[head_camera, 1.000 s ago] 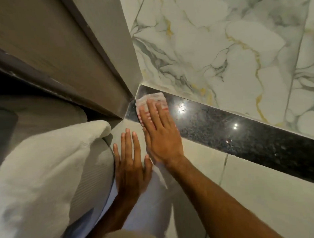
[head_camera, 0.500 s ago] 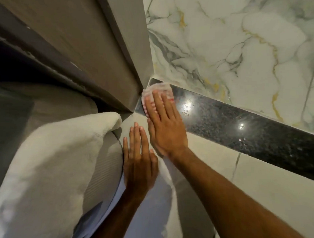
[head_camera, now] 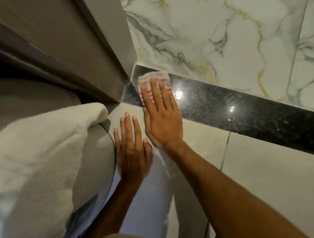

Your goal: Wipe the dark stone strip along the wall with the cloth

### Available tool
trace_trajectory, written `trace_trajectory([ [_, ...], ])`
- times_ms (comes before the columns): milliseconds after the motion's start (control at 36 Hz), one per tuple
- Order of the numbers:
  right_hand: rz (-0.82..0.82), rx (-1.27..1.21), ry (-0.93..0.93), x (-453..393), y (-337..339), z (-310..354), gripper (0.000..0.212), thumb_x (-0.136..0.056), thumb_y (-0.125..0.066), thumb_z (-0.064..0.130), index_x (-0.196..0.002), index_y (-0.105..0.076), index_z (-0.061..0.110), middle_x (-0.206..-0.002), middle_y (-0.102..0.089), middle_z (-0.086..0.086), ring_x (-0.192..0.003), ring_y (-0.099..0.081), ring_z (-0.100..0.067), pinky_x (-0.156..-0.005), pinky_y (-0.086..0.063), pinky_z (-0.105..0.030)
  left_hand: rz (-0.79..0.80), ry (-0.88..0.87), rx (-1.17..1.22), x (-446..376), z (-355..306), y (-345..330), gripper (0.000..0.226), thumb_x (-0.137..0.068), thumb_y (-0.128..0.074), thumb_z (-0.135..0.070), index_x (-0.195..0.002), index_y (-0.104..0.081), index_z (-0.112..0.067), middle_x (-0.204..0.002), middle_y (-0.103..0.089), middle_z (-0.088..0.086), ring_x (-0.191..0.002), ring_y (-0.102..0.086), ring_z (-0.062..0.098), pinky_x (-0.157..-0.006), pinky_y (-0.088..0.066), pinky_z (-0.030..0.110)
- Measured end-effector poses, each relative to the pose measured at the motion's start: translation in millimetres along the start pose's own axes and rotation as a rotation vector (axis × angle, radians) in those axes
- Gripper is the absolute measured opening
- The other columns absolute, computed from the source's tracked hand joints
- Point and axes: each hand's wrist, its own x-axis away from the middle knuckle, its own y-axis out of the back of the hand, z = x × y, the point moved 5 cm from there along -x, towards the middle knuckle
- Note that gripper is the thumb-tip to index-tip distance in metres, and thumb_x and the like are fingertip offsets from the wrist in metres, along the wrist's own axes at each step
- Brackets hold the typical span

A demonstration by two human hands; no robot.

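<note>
A glossy dark speckled stone strip (head_camera: 242, 111) runs along the wall from the corner toward the right. A small white cloth with red stripes (head_camera: 152, 77) lies on its left end, near the corner. My right hand (head_camera: 161, 115) presses flat on the cloth, fingers spread over it and covering most of it. Just below the strip, my left hand (head_camera: 132, 150) rests flat on the pale tile, fingers together, holding nothing.
White marble tile with grey and gold veins (head_camera: 226, 41) rises above the strip, pale tile (head_camera: 266, 167) below it. A brown panel (head_camera: 75, 44) meets the strip at the corner. A white pillow (head_camera: 35, 159) lies at the lower left, beside my left hand.
My right hand and the cloth have slid slightly right along the strip, away from the corner, uncovering its dark end. My left hand has stayed flat on the tile.
</note>
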Motion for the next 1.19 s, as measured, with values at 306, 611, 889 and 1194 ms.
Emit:
trace_trajectory([
  [306,-0.177,0.044,-0.510,69.4,26.1,-86.9,0.068,-0.119,-0.032,0.043,-0.178,-0.011,0.017,-0.188,-0.007,-0.008,-0.176,-0.003,-0.026,-0.144,-0.008,-0.043,0.018,-0.135,0.087,0.1,-14.8,-0.8,0.070,-0.111,-0.028,-0.037,-0.175,-0.014,-0.010,-0.182,-0.011,0.017,-0.169,-0.017,0.038,-0.138,-0.015,0.058],
  [611,-0.092,0.075,-0.285,131.0,30.9,-112.0,0.068,-0.119,-0.034,0.042,-0.179,-0.008,0.024,-0.189,-0.003,-0.001,-0.176,0.001,-0.022,-0.144,-0.001,-0.040,0.049,-0.300,0.080,21.4,-78.1,-2.6,0.067,-0.113,-0.031,-0.036,-0.170,-0.030,-0.003,-0.177,-0.025,0.025,-0.163,-0.032,0.045,-0.133,-0.029,0.065],
  [889,-0.265,0.077,-0.680,80.5,59.8,-191.9,0.067,-0.119,-0.025,0.044,-0.178,-0.013,0.015,-0.187,-0.012,-0.014,-0.175,-0.012,-0.033,-0.144,-0.014,-0.051,-0.001,-0.593,0.043,11.1,-138.8,-17.7,0.067,-0.110,-0.044,-0.034,-0.168,-0.035,-0.002,-0.175,-0.030,0.028,-0.163,-0.032,0.046,-0.131,-0.031,0.067],
  [1194,-0.187,0.128,-0.518,199.9,59.3,-233.3,0.067,-0.118,-0.034,0.042,-0.179,-0.010,0.025,-0.188,-0.009,0.000,-0.176,-0.005,-0.021,-0.144,-0.012,-0.040,0.128,-0.707,0.101,4.6,-168.5,-24.0,0.074,-0.107,-0.036,-0.039,-0.173,-0.025,-0.010,-0.183,-0.012,0.019,-0.169,-0.015,0.039,-0.137,-0.005,0.061],
])
